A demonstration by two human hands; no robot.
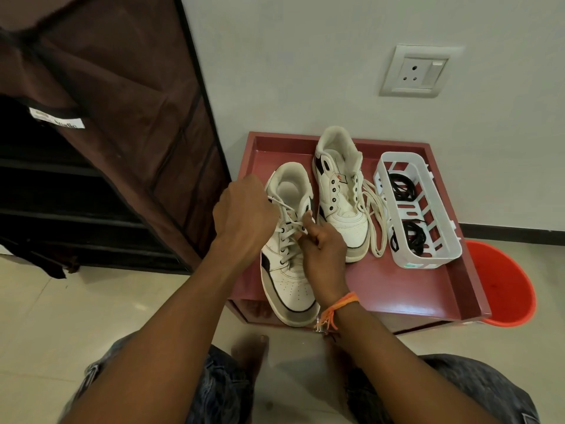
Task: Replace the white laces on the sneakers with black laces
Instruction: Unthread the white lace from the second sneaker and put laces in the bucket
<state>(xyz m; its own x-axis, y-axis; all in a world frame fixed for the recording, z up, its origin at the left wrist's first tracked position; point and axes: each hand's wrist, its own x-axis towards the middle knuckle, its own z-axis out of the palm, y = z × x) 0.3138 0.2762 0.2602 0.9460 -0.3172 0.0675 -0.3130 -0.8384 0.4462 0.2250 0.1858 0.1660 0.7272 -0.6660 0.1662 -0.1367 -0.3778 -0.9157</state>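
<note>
Sneakers sit side by side on a dark red tray (428, 286) on the floor against the wall, and the person crouches before it with both hands over the nearer one. The left sneaker (290, 283) still carries its white lace (287, 240) through the lower eyelets, toe pointing toward the person and overhanging the tray's front edge. The left hand (244, 209) hovers over the shoe's collar, fingers curled and pinching a strand of that white lace, which runs taut from the hand down to the eyelets. The right hand (324, 249) lies on the shoe's inner side, fingers curled, thumb up, pinching the lace at the upper eyelets; an orange thread band (339, 307) circles its wrist.

The right sneaker (339, 194) stands just beside, farther back on the tray, apart from both hands. Its eyelets show bare, and a loose white lace (374, 221) trails along its outer side onto the tray.

To the right of that shoe lies a white slotted basket (443, 215), holding two coils of black laces (409, 221), well clear of the hands. An orange bucket (507, 289) pokes out behind the tray's right corner. A brown fabric shoe rack (107, 133) stands to the left, and a wall socket (415, 71) is set above the tray.
</note>
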